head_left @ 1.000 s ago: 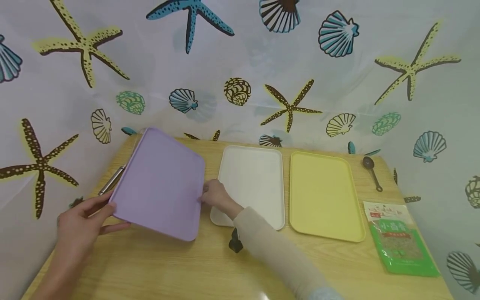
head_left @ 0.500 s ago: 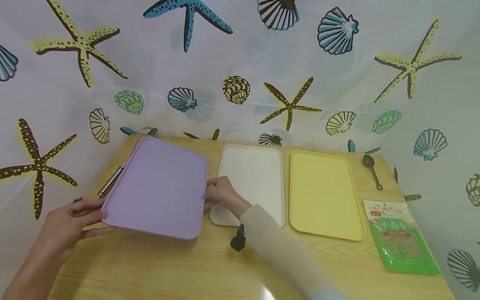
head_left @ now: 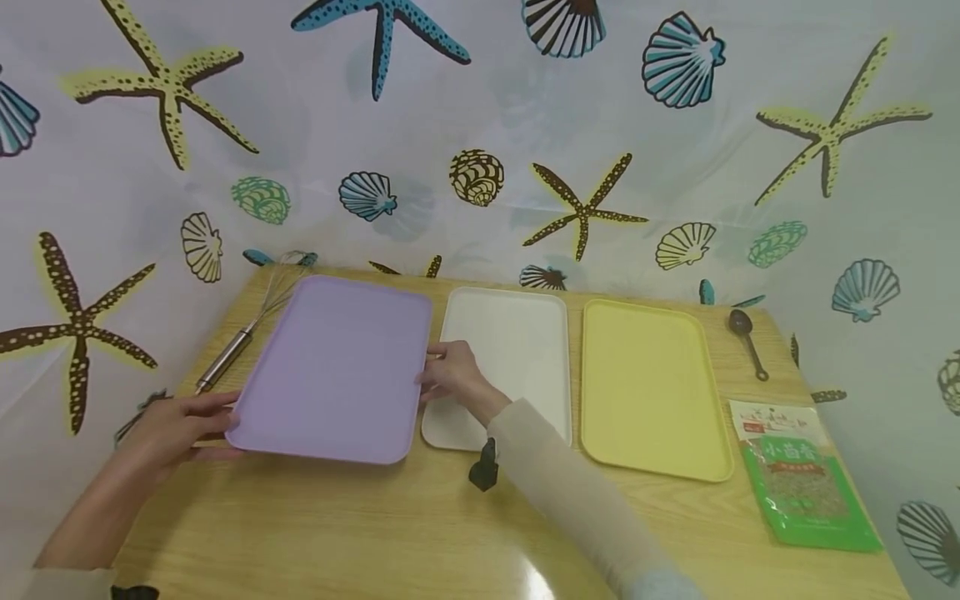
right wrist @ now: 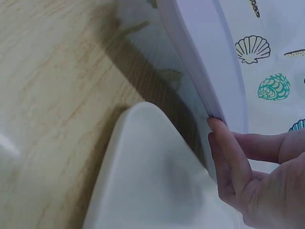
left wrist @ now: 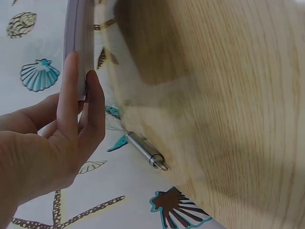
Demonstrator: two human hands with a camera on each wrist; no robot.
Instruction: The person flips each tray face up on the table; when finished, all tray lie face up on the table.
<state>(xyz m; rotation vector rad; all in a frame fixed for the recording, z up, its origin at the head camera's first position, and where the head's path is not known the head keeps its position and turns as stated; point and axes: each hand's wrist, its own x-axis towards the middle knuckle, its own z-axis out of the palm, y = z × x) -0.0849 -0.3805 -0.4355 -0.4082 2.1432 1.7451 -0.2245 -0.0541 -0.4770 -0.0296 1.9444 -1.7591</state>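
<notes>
A purple tray [head_left: 337, 367] is held between both hands, raised off the table in the wrist views. My left hand [head_left: 168, 433] pinches its near left corner, thumb on one side and fingers on the other, as the left wrist view also shows. On the opposite edge my right hand [head_left: 457, 375] grips the rim between thumb and fingers. Below that hand lies a white tray [head_left: 510, 342], partly covered by the hand and forearm. A metal whisk [head_left: 236, 350] lies just left of the purple tray.
Right of the white tray is a yellow tray [head_left: 652, 383]. A dark spoon [head_left: 746, 342] and a green-and-white packet [head_left: 798, 475] lie at the right side of the wooden table [head_left: 360, 533]. A patterned cloth [head_left: 450, 117] hangs behind.
The purple tray has come down from a steep tilt to nearly flat and shifted slightly right, both hands moving with it. More of the whisk now shows.
</notes>
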